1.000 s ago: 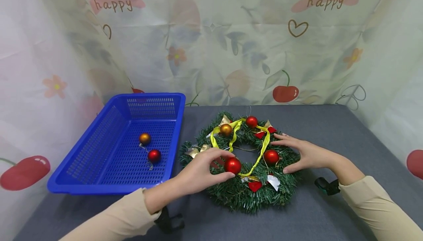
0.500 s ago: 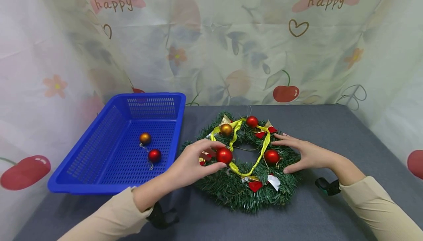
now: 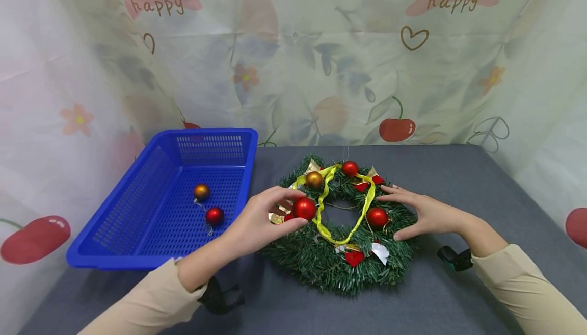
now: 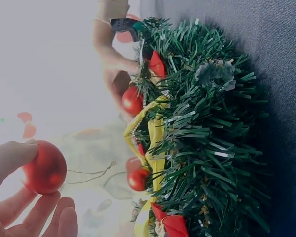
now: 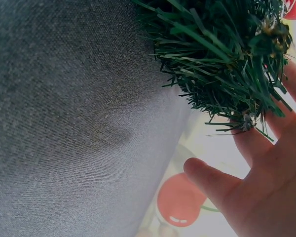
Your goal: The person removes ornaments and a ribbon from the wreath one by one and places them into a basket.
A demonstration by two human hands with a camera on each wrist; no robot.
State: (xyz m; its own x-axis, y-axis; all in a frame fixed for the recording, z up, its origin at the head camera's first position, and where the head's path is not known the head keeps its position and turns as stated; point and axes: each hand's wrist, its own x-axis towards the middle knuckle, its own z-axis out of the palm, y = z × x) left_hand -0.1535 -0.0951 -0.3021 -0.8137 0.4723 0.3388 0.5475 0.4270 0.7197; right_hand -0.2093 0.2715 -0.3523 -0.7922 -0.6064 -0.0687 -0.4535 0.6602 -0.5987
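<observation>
While the left hand (image 3: 260, 218) is pinching a red ball (image 3: 304, 208), it is shifting toward nine o'clock above the wreath (image 3: 337, 271); the ball's string (image 4: 104, 171) is trailing free, so it seems not yet attached. The right hand (image 3: 428, 216), fingers loosely spread, is resting at three o'clock.

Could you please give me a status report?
Left hand pinches red ball, clear of wreath. Right hand at wreath's right edge. Possibly in the way: yellow ribbon across wreath.
</observation>
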